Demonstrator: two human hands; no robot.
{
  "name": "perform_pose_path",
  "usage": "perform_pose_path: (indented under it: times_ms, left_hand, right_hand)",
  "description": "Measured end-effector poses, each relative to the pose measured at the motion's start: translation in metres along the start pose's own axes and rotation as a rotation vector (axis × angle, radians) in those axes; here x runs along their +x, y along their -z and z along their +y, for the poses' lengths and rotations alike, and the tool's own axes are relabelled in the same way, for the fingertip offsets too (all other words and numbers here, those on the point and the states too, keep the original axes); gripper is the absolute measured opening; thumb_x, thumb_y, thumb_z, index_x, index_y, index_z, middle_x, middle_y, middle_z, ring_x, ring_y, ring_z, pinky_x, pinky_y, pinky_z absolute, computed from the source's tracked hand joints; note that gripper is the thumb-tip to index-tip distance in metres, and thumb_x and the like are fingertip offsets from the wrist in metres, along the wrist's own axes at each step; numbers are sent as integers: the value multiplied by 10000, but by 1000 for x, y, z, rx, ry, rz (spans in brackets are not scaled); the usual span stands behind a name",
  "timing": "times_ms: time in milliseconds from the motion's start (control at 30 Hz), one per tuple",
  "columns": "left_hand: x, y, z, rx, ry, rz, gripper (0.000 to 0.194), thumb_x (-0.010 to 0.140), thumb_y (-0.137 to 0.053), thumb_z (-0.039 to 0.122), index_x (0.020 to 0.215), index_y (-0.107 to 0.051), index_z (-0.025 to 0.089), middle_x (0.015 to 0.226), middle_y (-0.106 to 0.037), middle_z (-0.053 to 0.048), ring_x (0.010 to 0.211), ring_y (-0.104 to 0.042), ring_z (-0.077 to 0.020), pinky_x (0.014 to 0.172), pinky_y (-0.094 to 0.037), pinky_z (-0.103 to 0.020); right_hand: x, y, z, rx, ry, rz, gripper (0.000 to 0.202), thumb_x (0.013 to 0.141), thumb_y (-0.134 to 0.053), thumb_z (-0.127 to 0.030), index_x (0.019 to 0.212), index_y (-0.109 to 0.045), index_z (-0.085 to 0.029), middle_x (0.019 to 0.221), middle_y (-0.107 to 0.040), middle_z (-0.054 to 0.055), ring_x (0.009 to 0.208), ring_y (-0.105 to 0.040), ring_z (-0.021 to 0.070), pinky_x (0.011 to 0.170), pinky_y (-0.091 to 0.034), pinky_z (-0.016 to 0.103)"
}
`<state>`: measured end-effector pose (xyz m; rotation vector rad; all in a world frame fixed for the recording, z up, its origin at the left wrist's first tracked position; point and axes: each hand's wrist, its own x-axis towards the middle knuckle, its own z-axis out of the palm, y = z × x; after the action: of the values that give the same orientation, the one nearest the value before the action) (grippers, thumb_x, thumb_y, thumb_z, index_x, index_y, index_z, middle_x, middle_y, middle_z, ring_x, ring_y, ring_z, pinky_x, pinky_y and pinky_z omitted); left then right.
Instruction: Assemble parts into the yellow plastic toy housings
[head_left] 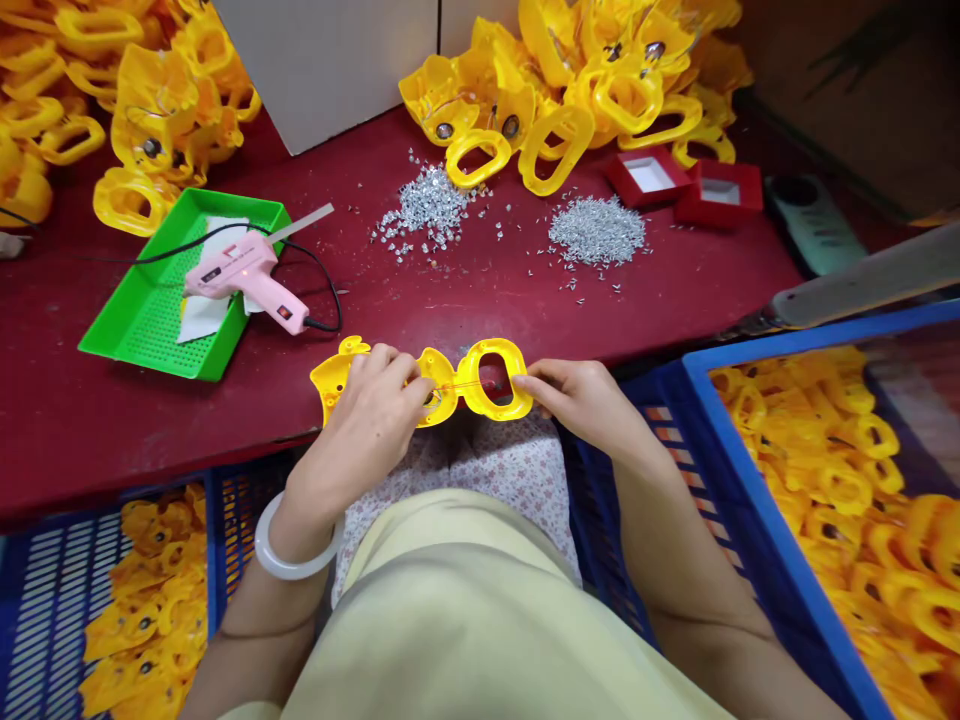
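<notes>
A glossy yellow plastic piece (450,385) spans both hands. The left hand (375,405) grips its body; the right hand (577,395) pinches its oval loop.

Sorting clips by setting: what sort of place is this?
Probably a small assembly workshop: heaps of yellow plastic parts, a blue crate full of them, and a pink glue gun on the red bench.

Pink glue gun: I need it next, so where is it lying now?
In the head view, the pink glue gun lies left of centre on the red table, across the right edge of the green tray, up-left of the left hand.
</notes>
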<state>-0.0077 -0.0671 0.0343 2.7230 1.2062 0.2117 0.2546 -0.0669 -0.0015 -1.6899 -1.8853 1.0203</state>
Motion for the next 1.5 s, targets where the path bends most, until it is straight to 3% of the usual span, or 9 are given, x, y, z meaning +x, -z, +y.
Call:
perform_pose_path:
  times_ms: [100,233,333,433,667,900,1167,1333,1500]
  left_hand:
    - [4,-2,0,17,2,42,140,927,-512,101,894,-633,164,881,-612,-71,909,-495,-259,778,-387,-411]
    - [3,-7,2,-182,125,314,121,944,-506,125,878,-597,169,815,-641,-41,821,-552,-214,775,-404,-383]
    - [-3,-10,3,-443,277,460,67,953,-525,164,926,-582,186,831,-687,-20,821,-618,-183,783,-448,-334]
    - [-8,-12,3,-749,396,462,56,971,-531,235,958,-576,204,872,-720,-14,876,-684,-173,781,-493,-296]
    - [-17,-8,2,-1132,378,505,49,962,-576,262,974,-595,218,915,-733,-9,882,-721,-144,823,-553,-255]
    - [-22,-5,0,-1184,432,529,86,917,-631,287,935,-622,203,836,-719,-23,751,-705,-148,721,-587,-279]
    - [-20,-4,-5,-1163,477,619,329,769,-731,230,1091,-672,195,856,-661,-20,769,-647,-121,698,-554,-223]
    - [-24,-4,-6,-1158,507,571,113,823,-692,258,900,-697,174,845,-709,-35,723,-671,-126,673,-564,-228]
    - [-28,-4,-5,-1096,523,592,110,865,-685,282,894,-669,178,823,-724,-23,736,-709,-140,664,-572,-220]
  right_hand:
    - [0,0,0,-21,7,12,334,904,-534,-415,715,-662,-170,561,-592,-16,532,-506,112,560,-364,255]
    - [-4,-1,-1,-114,37,75,275,906,-561,-368,758,-686,-173,641,-673,14,572,-583,138,586,-406,270]
    - [-10,-6,-11,-194,124,348,189,906,-587,-316,835,-700,-183,778,-726,51,688,-652,176,660,-464,296]
    - [-13,-13,-31,-161,308,543,122,919,-583,-253,918,-690,-193,844,-720,60,755,-667,171,710,-509,294]
    - [8,-36,-72,48,564,198,236,948,-536,-229,1149,-646,-173,1095,-732,96,938,-695,176,834,-554,309]
    - [20,-57,-78,537,314,-129,221,916,-575,-310,1072,-660,-179,875,-729,29,677,-645,114,619,-532,241]
    - [13,-54,-72,320,351,198,157,849,-638,-226,1002,-652,-196,907,-667,28,761,-622,121,659,-519,247]
    - [9,-50,-75,230,393,330,131,842,-626,-180,972,-635,-199,914,-639,22,741,-601,111,600,-519,225]
    - [7,-47,-73,192,388,411,127,841,-644,-191,966,-634,-208,942,-637,32,743,-593,121,621,-531,247]
